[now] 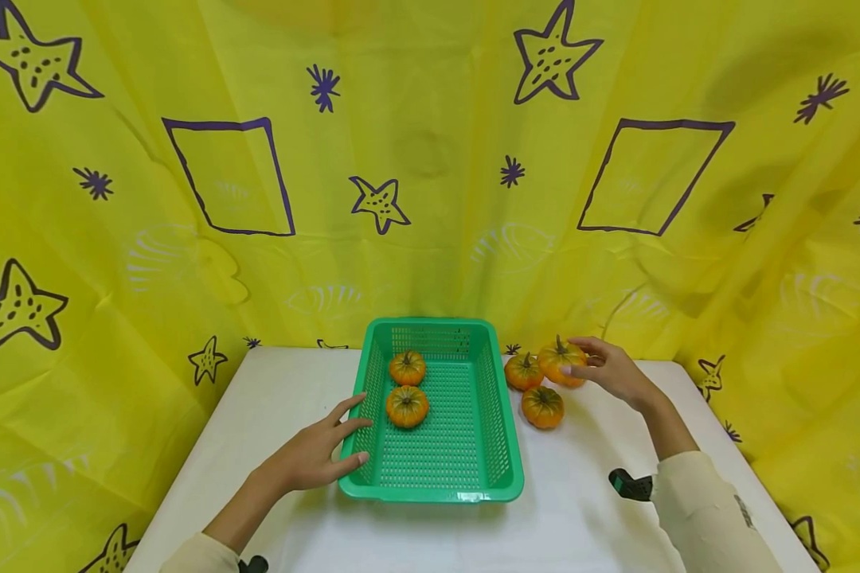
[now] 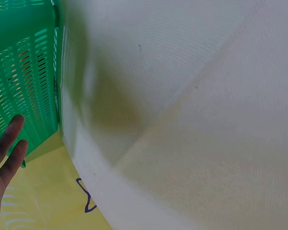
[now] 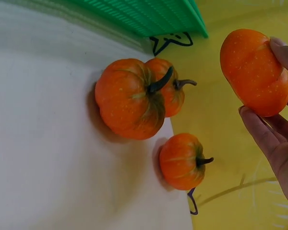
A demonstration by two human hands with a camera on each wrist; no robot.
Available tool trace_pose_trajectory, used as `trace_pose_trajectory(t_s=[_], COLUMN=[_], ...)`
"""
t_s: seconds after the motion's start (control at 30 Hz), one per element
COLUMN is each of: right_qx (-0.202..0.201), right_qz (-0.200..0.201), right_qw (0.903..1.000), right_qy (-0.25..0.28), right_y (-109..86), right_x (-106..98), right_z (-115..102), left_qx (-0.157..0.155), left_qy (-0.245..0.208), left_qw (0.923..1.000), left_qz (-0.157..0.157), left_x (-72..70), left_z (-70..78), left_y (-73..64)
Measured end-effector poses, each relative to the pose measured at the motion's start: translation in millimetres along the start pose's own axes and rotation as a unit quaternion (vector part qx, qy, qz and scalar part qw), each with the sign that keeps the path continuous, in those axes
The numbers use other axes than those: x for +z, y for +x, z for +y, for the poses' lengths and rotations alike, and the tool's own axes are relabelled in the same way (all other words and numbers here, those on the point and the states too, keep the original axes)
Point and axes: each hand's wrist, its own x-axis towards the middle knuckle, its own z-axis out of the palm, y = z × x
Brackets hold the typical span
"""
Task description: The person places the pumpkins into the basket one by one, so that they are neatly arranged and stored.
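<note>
My right hand [image 1: 615,374] holds a small orange pumpkin [image 3: 255,72] between thumb and fingers, lifted off the table. In the right wrist view three more pumpkins stand near it: a larger one [image 3: 129,98], one partly behind that [image 3: 168,86] and a smaller one [image 3: 182,161]. The head view shows two of them, a pumpkin [image 1: 523,372] and another pumpkin [image 1: 542,407], beside the green basket [image 1: 509,469]. Inside the basket sit two pumpkins, a rear pumpkin [image 1: 408,368] and a front pumpkin [image 1: 407,407]. My left hand [image 1: 315,450] is at the basket's left rim, fingers spread and loosely extended.
A white table [image 1: 258,422] carries everything. Yellow cloth [image 1: 430,263] printed with stars and squares rises behind the table and along both sides. The basket's perforated wall [image 2: 24,72] fills the upper left of the left wrist view.
</note>
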Motion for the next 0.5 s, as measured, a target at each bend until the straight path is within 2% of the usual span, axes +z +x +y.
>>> trace_pose_trajectory(t_s=[0.5], right_qx=[-0.028], right_qz=[0.004], right_qw=[0.9995], right_qy=[0.012], right_y=[10.2], right_x=[5], right_z=[-22], left_qx=[-0.003], left_qy=[-0.005], left_qw=[1.0000], left_qz=[-0.005], left_x=[-0.4], left_z=[-1.0], left_y=[-0.4])
